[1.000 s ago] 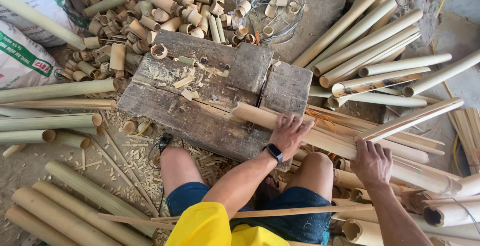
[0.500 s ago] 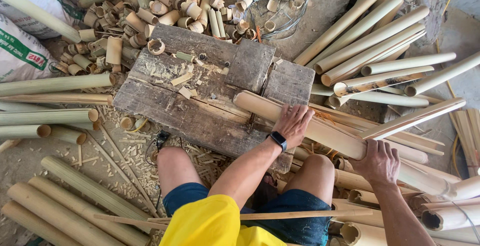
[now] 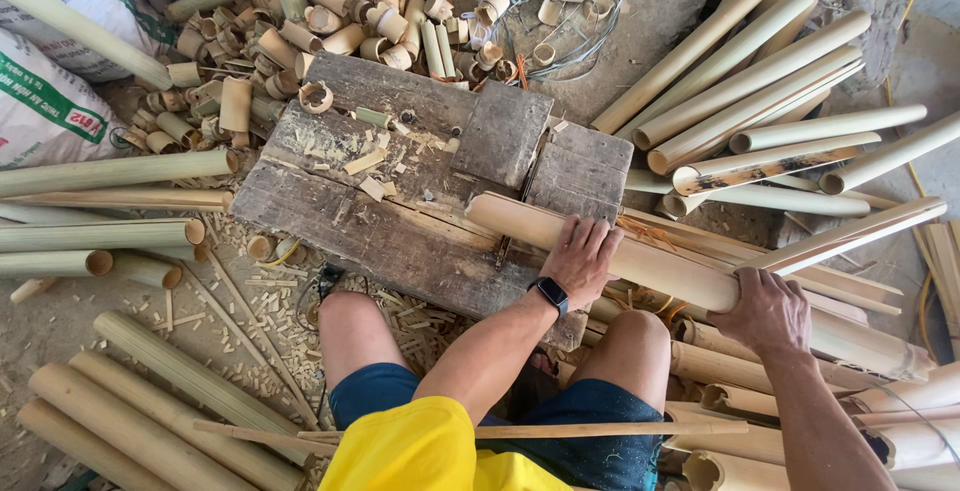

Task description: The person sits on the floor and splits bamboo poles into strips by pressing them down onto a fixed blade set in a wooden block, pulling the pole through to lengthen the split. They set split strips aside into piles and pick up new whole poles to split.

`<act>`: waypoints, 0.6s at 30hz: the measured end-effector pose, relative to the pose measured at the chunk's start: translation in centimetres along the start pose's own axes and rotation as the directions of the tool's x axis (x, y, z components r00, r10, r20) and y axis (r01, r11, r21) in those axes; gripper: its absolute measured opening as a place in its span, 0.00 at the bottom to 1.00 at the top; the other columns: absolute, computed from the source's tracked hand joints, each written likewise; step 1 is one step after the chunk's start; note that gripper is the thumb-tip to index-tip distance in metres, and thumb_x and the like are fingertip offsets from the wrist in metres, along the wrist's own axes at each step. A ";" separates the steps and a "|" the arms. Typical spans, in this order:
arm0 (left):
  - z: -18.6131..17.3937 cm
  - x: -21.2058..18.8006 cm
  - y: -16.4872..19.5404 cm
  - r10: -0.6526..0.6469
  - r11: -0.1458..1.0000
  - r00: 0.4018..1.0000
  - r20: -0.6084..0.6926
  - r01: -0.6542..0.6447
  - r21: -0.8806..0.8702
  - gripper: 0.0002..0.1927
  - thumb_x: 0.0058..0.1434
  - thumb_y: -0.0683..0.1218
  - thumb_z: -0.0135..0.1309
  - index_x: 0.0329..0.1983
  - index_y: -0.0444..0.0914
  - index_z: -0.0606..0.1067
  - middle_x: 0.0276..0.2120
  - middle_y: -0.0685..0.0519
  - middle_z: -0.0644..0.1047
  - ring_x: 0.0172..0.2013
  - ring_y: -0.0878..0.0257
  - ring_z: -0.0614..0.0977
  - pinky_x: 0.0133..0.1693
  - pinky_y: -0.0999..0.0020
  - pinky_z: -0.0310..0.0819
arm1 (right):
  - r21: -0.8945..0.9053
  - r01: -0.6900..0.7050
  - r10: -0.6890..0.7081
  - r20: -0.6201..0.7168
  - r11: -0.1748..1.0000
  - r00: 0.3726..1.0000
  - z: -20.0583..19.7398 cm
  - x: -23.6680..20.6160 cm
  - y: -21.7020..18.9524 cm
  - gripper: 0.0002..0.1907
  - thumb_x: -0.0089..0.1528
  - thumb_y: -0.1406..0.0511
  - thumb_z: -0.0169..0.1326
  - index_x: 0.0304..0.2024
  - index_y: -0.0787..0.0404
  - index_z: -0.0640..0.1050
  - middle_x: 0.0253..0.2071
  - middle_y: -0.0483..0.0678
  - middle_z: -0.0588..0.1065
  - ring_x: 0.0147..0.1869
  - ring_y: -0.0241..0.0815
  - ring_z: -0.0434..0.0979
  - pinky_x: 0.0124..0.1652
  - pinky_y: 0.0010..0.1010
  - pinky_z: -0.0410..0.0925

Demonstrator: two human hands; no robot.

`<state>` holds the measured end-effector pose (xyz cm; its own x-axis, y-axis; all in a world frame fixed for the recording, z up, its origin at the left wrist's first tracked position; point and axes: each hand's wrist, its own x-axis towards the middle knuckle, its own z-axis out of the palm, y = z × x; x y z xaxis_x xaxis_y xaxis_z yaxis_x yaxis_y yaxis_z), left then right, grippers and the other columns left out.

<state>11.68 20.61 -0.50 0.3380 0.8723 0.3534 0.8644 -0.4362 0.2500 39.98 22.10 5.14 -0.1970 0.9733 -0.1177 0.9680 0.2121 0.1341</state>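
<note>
Head view: my left hand (image 3: 583, 256) presses flat on the bamboo pole (image 3: 520, 223) across the wooden block (image 3: 400, 201); my right hand (image 3: 765, 311) grips its other end.

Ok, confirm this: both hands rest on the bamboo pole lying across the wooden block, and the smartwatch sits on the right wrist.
Wrong wrist. The head view shows the smartwatch on the left wrist; the left hand and right hand do both rest on the bamboo pole across the wooden block.
</note>
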 end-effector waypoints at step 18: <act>-0.8 -0.4 0.2 -0.012 0.999 1.000 0.022 0.012 0.031 0.47 0.51 0.70 0.61 0.64 0.36 0.66 0.55 0.43 0.70 0.56 0.51 0.70 0.59 0.45 0.60 | -0.038 -0.113 0.119 0.364 0.993 0.924 -1.7 1.2 -0.1 0.34 0.45 0.50 0.68 0.52 0.54 0.77 0.44 0.51 0.83 0.49 0.48 0.85 0.55 0.39 0.75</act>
<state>11.41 20.05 0.10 0.3355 0.8822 0.3305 0.8795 -0.4190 0.2257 39.40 23.45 6.69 -0.0101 0.8924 -0.4510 0.9775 0.1038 0.1835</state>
